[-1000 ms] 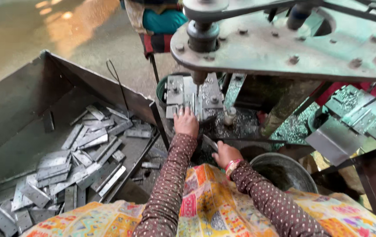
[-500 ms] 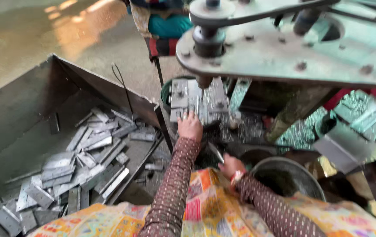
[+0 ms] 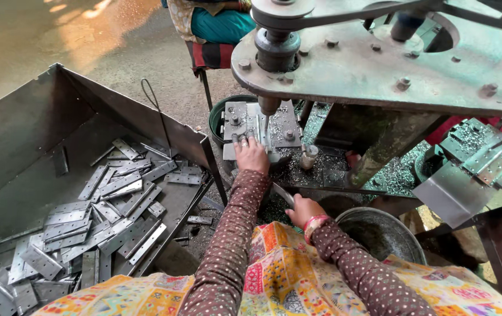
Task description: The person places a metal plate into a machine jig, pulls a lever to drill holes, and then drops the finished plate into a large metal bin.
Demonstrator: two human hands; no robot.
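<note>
Hands unmoved: left hand (image 3: pixel 252 155) on jig (image 3: pixel 258 126).

Floor: we see bare, dusty concrete floor (image 3: pixel 57 47) at far left.
Light: warm sun patches (image 3: pixel 87 23) fall on it.
Furniture: a stool (image 3: pixel 207 58) with striped cloth stands far centre.
Right: a green-grey metal machine frame (image 3: pixel 380 70) spans above us.

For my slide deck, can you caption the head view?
Left hand on a metal plate at the drill jig, right hand gripping a lever, beside a bin of hinges.
</note>
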